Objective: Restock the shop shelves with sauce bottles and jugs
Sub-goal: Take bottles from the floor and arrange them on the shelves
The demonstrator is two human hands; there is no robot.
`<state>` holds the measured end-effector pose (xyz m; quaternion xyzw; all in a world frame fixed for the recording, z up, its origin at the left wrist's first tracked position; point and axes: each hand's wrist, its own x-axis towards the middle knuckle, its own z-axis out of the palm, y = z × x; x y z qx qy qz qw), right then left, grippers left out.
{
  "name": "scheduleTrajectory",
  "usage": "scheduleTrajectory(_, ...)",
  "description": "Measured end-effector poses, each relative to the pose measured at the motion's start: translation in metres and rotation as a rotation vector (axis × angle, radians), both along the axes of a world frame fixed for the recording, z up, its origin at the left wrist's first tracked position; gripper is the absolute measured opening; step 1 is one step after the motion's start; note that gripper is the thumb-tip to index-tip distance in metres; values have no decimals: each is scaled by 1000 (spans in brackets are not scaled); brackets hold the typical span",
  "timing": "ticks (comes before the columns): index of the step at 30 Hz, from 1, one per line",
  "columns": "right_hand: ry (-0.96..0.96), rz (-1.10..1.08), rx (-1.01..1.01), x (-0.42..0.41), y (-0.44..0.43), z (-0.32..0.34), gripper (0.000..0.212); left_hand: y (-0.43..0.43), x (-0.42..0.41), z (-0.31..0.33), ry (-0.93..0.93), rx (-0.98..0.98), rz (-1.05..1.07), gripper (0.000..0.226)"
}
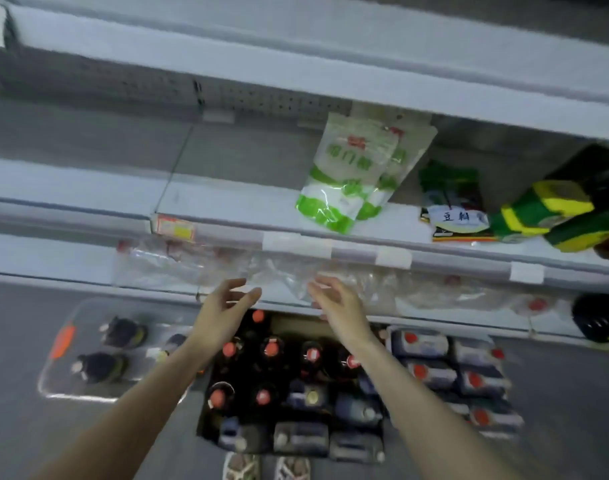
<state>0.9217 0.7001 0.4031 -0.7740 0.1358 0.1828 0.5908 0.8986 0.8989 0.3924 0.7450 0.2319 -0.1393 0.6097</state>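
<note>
We are holding our left hand [223, 306] and right hand [334, 303] up side by side, a little apart, fingers loose and holding nothing. Clear plastic [178, 265] is lying on the shelf [46, 258] just past our fingers. The sauce bottles [272, 351] are standing in a box [296, 323] under our hands. The jugs [431, 372] are sitting beside our right arm.

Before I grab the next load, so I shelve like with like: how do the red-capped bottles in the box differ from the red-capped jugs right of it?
The bottles look round and almost black; the jugs look boxy with pale blue-grey tops. The bottles stand inside the cardboard box; the jugs stand outside it on the floor. Both wear red caps and stand upright.
</note>
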Motion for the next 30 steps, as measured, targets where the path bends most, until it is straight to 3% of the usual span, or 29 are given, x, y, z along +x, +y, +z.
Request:
scheduleTrajectory(11,186,0,-47,-21,51,-233,32,38,-23,-221,180,-16,87,27)
scheduleTrajectory(16,198,8,-40,-6,67,-319,32,56,-7,-304,161,6,100,39)
scheduleTrajectory(19,182,55,2,10,75,-353,37,65,3,-345,119,-24,81,39)
scheduleTrajectory(22,168,131,63,25,80,-380,24,71,12,-374,62,-86,32,49)
scheduleTrajectory(30,106,296,3,42,96,-439,45,82,33,-425,-35,82,-123,28)
